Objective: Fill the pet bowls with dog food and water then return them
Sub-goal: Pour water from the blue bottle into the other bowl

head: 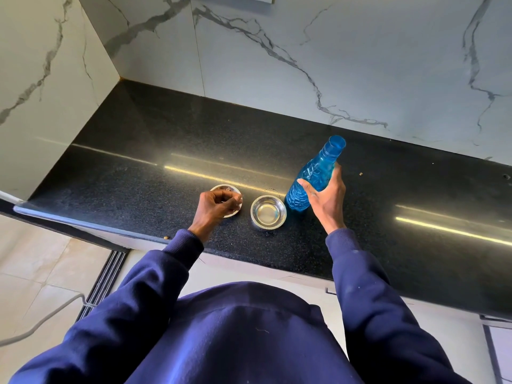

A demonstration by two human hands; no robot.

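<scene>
Two small steel pet bowls stand on the black countertop near its front edge. My left hand hovers over the left bowl with its fingers curled shut, covering most of that bowl; whether it holds anything is hidden. The right bowl is in plain view and looks to have clear water in it. Just right of it, my right hand grips a blue plastic bottle around its middle. The bottle has no cap, leans slightly right, and its base is at the counter surface.
Marble-look walls close off the counter at the back and the left. Single kibble pieces lie at the front edge and to the right of the bottle. A grey cable runs across the tiled floor at lower left.
</scene>
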